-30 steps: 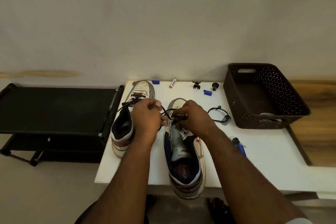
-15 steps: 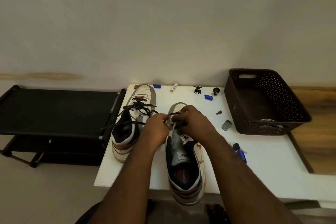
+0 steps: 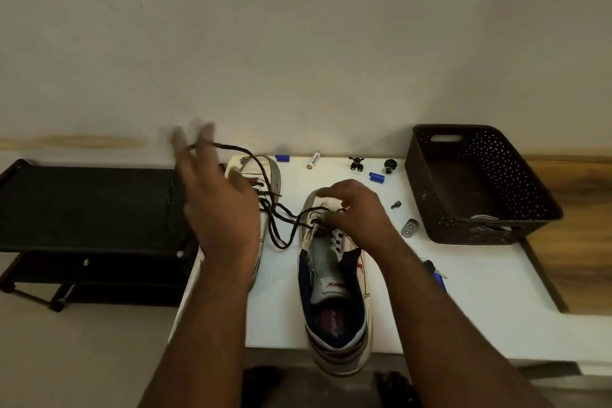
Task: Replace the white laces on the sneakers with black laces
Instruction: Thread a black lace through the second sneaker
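Right hand pinches the black lace at the toe-end eyelets of the near sneaker. The lace runs up-left to the left hand, raised with fingers spread (blurred; lace draped over fingertips, grip unclear). Pull axis is left-away; 2nd sneaker lies under it, open room above the black rack.

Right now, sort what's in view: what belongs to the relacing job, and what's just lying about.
Job:
- near sneaker, under the right hand
- far sneaker
- black lace, pulled up by the left hand

Lying about:
- basket
- battery
- blue caps
- metal plate
- keys
- black rack
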The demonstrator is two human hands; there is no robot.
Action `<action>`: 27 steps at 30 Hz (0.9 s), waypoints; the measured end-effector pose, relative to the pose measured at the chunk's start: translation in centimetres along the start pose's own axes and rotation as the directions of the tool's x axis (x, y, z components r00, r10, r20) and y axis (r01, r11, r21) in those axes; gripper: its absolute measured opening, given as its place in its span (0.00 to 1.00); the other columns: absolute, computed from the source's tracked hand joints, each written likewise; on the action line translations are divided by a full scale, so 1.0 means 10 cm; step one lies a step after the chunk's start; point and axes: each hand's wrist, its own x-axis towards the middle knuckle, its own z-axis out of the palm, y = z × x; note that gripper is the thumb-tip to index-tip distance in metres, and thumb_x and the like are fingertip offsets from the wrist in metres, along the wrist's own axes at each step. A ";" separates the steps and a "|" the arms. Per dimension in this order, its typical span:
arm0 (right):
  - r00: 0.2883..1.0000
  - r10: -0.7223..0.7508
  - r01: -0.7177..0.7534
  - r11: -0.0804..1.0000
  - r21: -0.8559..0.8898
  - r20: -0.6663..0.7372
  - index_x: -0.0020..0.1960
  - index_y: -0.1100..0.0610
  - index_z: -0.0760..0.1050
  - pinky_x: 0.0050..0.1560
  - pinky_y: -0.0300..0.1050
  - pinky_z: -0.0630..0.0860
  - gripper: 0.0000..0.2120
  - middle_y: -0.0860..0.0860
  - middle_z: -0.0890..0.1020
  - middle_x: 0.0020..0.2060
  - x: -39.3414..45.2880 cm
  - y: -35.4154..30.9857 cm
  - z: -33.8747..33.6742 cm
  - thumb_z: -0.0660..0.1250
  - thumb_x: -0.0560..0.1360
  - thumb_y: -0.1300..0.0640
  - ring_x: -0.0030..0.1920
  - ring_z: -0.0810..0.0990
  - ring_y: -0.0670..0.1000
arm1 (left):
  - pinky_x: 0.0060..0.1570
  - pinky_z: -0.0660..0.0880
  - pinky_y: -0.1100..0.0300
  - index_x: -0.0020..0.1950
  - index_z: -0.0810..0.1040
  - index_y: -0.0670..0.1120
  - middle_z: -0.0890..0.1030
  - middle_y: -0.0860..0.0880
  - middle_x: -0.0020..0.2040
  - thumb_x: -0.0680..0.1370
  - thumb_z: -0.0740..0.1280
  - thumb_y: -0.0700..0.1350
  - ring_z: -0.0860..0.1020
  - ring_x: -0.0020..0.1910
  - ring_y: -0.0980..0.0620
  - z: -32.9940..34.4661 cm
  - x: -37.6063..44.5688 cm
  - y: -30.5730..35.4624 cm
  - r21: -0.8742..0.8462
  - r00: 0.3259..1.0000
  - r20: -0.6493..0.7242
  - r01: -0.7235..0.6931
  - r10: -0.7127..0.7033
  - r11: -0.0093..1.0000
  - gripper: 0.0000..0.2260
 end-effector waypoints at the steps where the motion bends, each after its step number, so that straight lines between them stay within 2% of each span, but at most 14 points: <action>1: 0.997 0.042 -0.037 0.997 0.070 -0.058 0.54 0.51 0.82 0.47 0.30 0.71 0.15 0.45 0.78 0.49 -0.01 -0.01 -0.04 0.76 0.68 0.60 0.47 0.74 0.40 | 0.56 0.67 0.75 0.69 0.72 0.50 0.69 0.50 0.70 0.77 0.61 0.31 0.75 0.62 0.53 0.11 -0.06 -0.04 0.018 0.980 0.198 -0.003 -0.001 1.000 0.24; 3: 0.991 0.130 -0.129 0.991 0.041 -0.029 0.44 0.55 0.82 0.39 0.33 0.70 0.07 0.47 0.81 0.42 -0.04 0.00 -0.11 0.77 0.67 0.57 0.41 0.77 0.43 | 0.47 0.76 0.69 0.64 0.78 0.50 0.77 0.50 0.61 0.77 0.60 0.29 0.79 0.49 0.53 0.32 -0.19 -0.19 0.059 0.803 0.583 0.115 -0.127 0.992 0.23; 4: 0.984 0.174 -0.173 0.985 -0.015 0.046 0.41 0.56 0.81 0.38 0.36 0.71 0.07 0.48 0.81 0.38 -0.05 0.01 -0.12 0.77 0.67 0.55 0.39 0.78 0.45 | 0.50 0.78 0.61 0.63 0.79 0.48 0.80 0.48 0.60 0.76 0.61 0.29 0.80 0.50 0.50 0.42 -0.25 -0.26 0.104 0.702 0.695 0.121 -0.159 0.987 0.21; 6: 0.944 0.271 -0.248 0.959 -0.134 0.191 0.37 0.55 0.76 0.36 0.40 0.72 0.13 0.49 0.80 0.34 -0.08 0.00 -0.08 0.78 0.65 0.51 0.36 0.78 0.47 | 0.55 0.75 0.59 0.60 0.81 0.45 0.82 0.44 0.57 0.76 0.67 0.34 0.80 0.55 0.47 0.55 -0.35 -0.37 0.197 0.601 0.776 0.059 -0.192 0.979 0.14; 7: 0.926 0.307 -0.272 0.946 -0.178 0.218 0.36 0.54 0.74 0.36 0.40 0.72 0.15 0.49 0.79 0.34 -0.08 0.00 -0.05 0.79 0.65 0.50 0.37 0.78 0.48 | 0.53 0.73 0.62 0.58 0.82 0.43 0.83 0.43 0.55 0.76 0.68 0.37 0.80 0.54 0.48 0.59 -0.37 -0.39 0.234 0.594 0.774 0.051 -0.218 0.971 0.11; 10: 0.927 0.318 -0.254 0.923 -0.290 0.199 0.37 0.53 0.73 0.34 0.40 0.70 0.15 0.49 0.78 0.36 -0.06 -0.02 -0.01 0.77 0.65 0.49 0.39 0.78 0.49 | 0.45 0.71 0.63 0.49 0.84 0.42 0.84 0.44 0.47 0.77 0.67 0.37 0.79 0.44 0.50 0.58 -0.30 -0.35 0.181 0.756 0.633 0.068 -0.169 0.981 0.06; 13: 0.937 0.302 -0.245 0.926 -0.289 0.173 0.42 0.56 0.78 0.35 0.40 0.73 0.11 0.51 0.80 0.37 -0.05 -0.01 -0.01 0.75 0.67 0.50 0.40 0.79 0.50 | 0.45 0.71 0.63 0.45 0.80 0.41 0.78 0.48 0.43 0.77 0.63 0.33 0.74 0.43 0.53 0.36 -0.13 -0.23 -0.091 0.983 0.184 0.043 -0.026 0.995 0.08; 15: 0.940 0.296 -0.250 0.935 -0.250 0.167 0.45 0.57 0.80 0.40 0.44 0.78 0.11 0.51 0.80 0.39 -0.04 -0.01 -0.02 0.75 0.68 0.51 0.42 0.80 0.51 | 0.44 0.70 0.68 0.47 0.78 0.40 0.75 0.49 0.45 0.77 0.62 0.34 0.72 0.43 0.56 0.20 -0.02 -0.18 -0.166 0.989 -0.126 -0.100 0.079 0.981 0.06; 16: 0.940 0.295 -0.252 0.939 -0.232 0.171 0.46 0.57 0.80 0.43 0.45 0.79 0.11 0.51 0.80 0.39 -0.03 -0.02 -0.02 0.75 0.68 0.52 0.42 0.80 0.50 | 0.43 0.68 0.72 0.47 0.78 0.40 0.74 0.49 0.45 0.78 0.62 0.35 0.71 0.43 0.57 0.15 0.03 -0.16 -0.155 0.980 -0.166 -0.136 0.110 0.978 0.05; 19: 0.942 0.286 -0.248 0.945 -0.212 0.175 0.47 0.56 0.80 0.44 0.44 0.78 0.10 0.49 0.79 0.41 -0.02 -0.01 -0.03 0.75 0.69 0.52 0.43 0.80 0.49 | 0.38 0.70 0.72 0.47 0.78 0.45 0.78 0.46 0.47 0.79 0.63 0.36 0.76 0.38 0.52 0.19 0.02 -0.15 -0.257 0.994 0.102 -0.021 0.048 0.966 0.07; 20: 0.943 0.283 -0.246 0.947 -0.207 0.173 0.46 0.55 0.80 0.45 0.44 0.78 0.10 0.49 0.80 0.41 -0.02 -0.01 -0.04 0.75 0.68 0.52 0.43 0.80 0.48 | 0.33 0.74 0.67 0.47 0.78 0.48 0.78 0.47 0.48 0.79 0.63 0.36 0.77 0.33 0.51 0.24 -0.04 -0.17 -0.280 0.955 0.296 0.122 -0.035 0.952 0.08; 22: 0.943 0.281 -0.249 0.951 -0.183 0.178 0.45 0.55 0.80 0.45 0.44 0.78 0.08 0.49 0.80 0.40 -0.03 0.01 -0.05 0.75 0.68 0.53 0.43 0.80 0.49 | 0.33 0.80 0.55 0.53 0.79 0.50 0.79 0.47 0.52 0.79 0.64 0.36 0.80 0.34 0.49 0.35 -0.15 -0.27 -0.130 0.769 0.621 0.291 -0.151 0.948 0.11; 24: 0.940 0.281 -0.258 0.956 -0.137 0.192 0.44 0.54 0.80 0.45 0.45 0.79 0.08 0.50 0.81 0.40 -0.05 0.01 -0.04 0.75 0.68 0.53 0.44 0.81 0.50 | 0.49 0.79 0.55 0.59 0.80 0.47 0.81 0.47 0.55 0.77 0.67 0.35 0.82 0.46 0.48 0.48 -0.24 -0.43 0.088 0.635 0.756 0.143 -0.159 0.986 0.13; 27: 0.927 0.311 -0.279 0.945 -0.173 0.207 0.43 0.55 0.78 0.42 0.44 0.76 0.15 0.51 0.82 0.41 -0.06 -0.02 0.02 0.77 0.66 0.46 0.42 0.80 0.50 | 0.52 0.76 0.60 0.52 0.84 0.44 0.84 0.45 0.49 0.74 0.71 0.36 0.81 0.49 0.48 0.59 -0.30 -0.50 0.170 0.626 0.758 0.080 -0.182 0.982 0.09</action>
